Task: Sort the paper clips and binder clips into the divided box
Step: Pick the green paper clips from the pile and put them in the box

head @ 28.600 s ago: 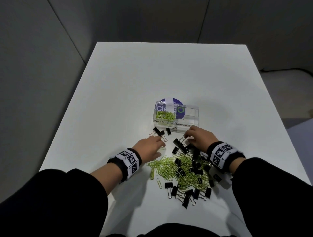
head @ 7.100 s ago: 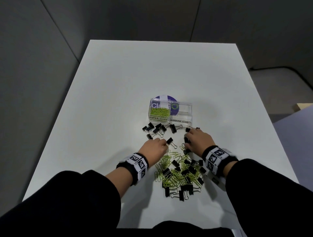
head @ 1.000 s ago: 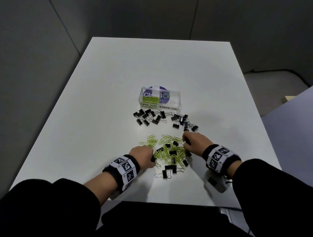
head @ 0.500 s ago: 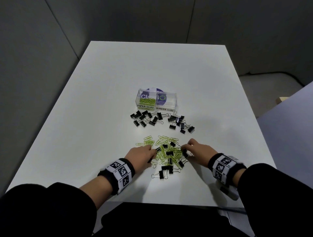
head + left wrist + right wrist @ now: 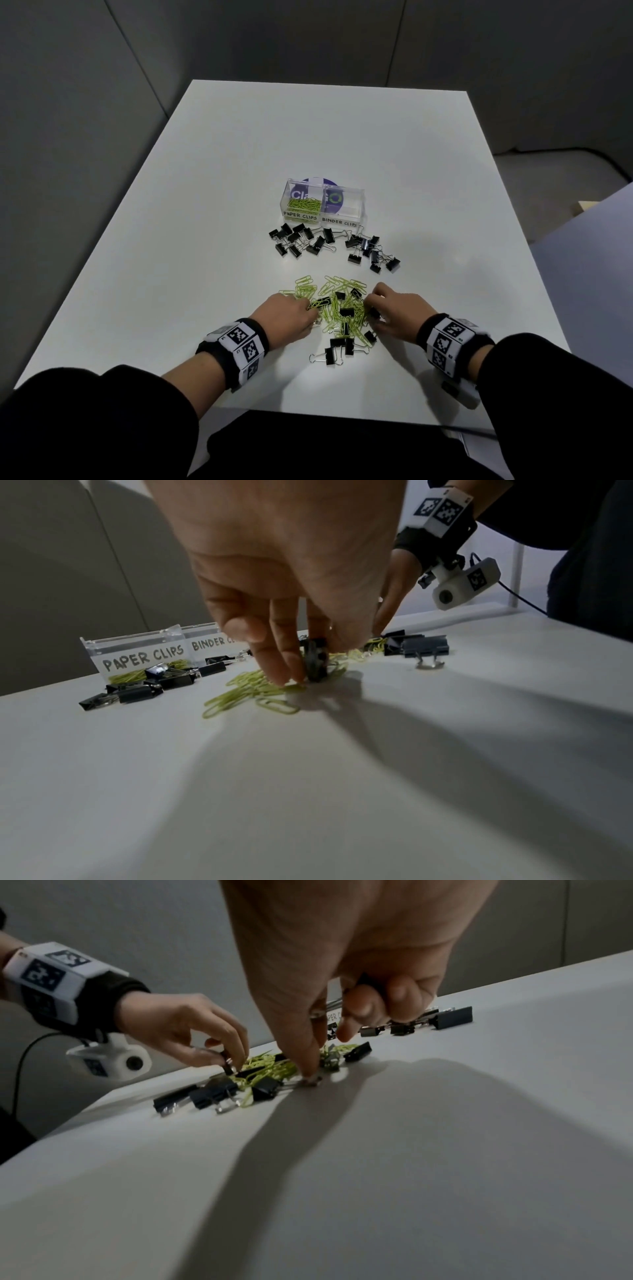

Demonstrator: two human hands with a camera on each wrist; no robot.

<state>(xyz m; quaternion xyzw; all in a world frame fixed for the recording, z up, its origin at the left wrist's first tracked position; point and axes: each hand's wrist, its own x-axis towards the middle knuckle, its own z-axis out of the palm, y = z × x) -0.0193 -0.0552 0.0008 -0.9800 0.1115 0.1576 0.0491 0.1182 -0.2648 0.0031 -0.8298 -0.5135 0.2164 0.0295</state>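
A clear divided box (image 5: 323,205) stands mid-table; its left cell, labelled PAPER CLIPS, holds green paper clips (image 5: 304,206). Black binder clips (image 5: 298,238) lie in two loose groups just in front of it. Nearer me is a mixed pile (image 5: 340,310) of green paper clips and black binder clips. My left hand (image 5: 308,669) pinches a black binder clip (image 5: 316,661) at the pile's left edge. At the pile's right edge, my right hand (image 5: 325,1056) keeps a binder clip (image 5: 368,984) in its curled fingers, and its thumb tip touches a wire handle on the table.
The white table (image 5: 239,171) has its front edge close behind my wrists and its right edge near my right forearm. Grey walls enclose the left and back. A cable (image 5: 609,161) runs on the floor at the right.
Both hands have stayed at the mixed pile. My left fingers have closed on a binder clip at its left edge, and my right hand has shifted slightly along its right edge.
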